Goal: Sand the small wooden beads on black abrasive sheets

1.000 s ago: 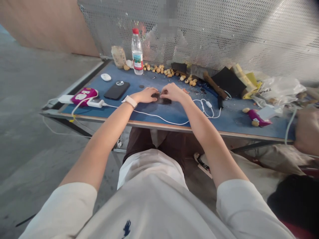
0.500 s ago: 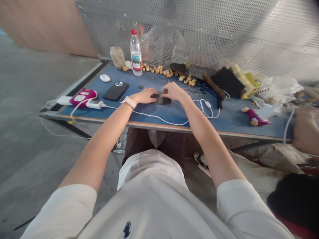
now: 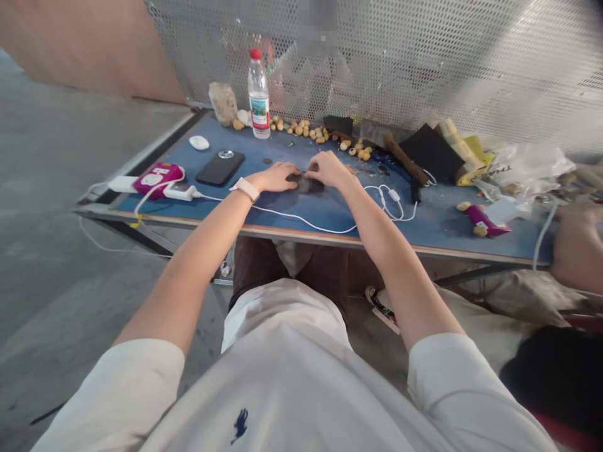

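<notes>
on blue bench (image 3: 339, 216) | water bottle (image 3: 259, 94) | left hand (image 3: 273, 177), right hand (image 3: 328, 169) on dark piece (image 3: 306, 184)

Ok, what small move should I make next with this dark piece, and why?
Probably steady the dark piece with your left hand while your right hand turns it a little: both hands are already on it, and the white cable lies clear just below it.
</notes>
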A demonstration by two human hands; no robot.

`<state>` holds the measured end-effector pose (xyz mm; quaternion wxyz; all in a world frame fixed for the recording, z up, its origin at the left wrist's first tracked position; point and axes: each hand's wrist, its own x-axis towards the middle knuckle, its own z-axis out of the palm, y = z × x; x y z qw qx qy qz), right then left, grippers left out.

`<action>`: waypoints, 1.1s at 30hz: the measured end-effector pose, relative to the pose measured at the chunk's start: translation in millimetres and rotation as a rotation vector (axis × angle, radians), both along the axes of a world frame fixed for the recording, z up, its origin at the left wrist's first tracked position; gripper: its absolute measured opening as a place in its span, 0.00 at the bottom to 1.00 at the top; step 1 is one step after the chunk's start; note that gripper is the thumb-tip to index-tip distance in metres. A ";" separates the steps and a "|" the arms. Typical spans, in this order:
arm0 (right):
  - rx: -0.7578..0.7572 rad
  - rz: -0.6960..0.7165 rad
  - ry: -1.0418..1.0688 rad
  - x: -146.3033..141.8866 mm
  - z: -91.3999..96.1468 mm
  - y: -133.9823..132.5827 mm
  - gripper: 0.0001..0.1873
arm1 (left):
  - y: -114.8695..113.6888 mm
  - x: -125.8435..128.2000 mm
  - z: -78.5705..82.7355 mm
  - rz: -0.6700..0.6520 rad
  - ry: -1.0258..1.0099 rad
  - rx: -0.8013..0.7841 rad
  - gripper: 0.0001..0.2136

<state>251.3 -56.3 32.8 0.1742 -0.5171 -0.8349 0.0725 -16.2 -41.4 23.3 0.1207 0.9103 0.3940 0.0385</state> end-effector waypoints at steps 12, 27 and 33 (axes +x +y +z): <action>0.042 -0.040 0.059 -0.6 -16.4 21.9 0.17 | 11.2 -2.4 -9.8 -0.014 -0.033 0.014 0.40; 0.023 -0.010 0.066 10.4 -19.8 21.6 0.24 | 14.2 0.5 -12.5 -0.009 -0.036 0.013 0.43; 0.059 -0.106 0.072 -4.1 -21.9 32.1 0.28 | 9.2 0.8 -6.2 -0.016 0.006 0.013 0.42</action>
